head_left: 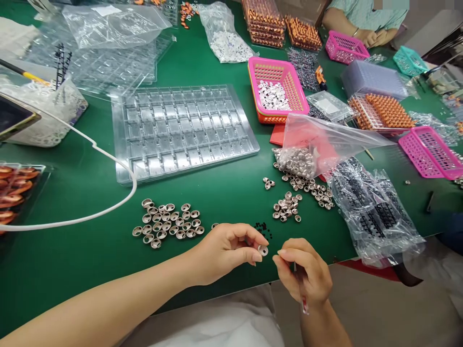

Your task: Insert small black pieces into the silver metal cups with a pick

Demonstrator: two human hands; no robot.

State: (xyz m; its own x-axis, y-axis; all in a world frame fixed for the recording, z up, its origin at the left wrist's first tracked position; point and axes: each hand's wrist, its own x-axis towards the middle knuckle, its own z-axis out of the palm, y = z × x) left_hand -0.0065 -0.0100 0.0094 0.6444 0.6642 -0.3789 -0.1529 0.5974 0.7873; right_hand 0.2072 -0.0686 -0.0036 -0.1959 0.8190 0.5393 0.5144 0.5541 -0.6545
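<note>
Near the table's front edge, my left hand (pixel 231 250) pinches a small silvery metal cup (pixel 263 250) between thumb and fingertips. Just right of it, my right hand (pixel 306 272) has its fingers closed round a thin tool or strip with a red-marked end (pixel 304 304); whatever its fingertips pinch is too small to name. The two hands are apart. Small black pieces (pixel 263 228) lie behind the metal cup. A group of silvery cups (pixel 166 225) is spread left of my hands, and a smaller pile (pixel 286 207) sits behind my right hand.
A clear compartment tray (pixel 184 130) lies mid-table, crossed at its left by a white cable (pixel 112 206). Behind the hands are a pink basket (pixel 255 86) of white pieces and a plastic bag (pixel 296 161) of cups. Another person's hands (pixel 376 37) rest at the back right.
</note>
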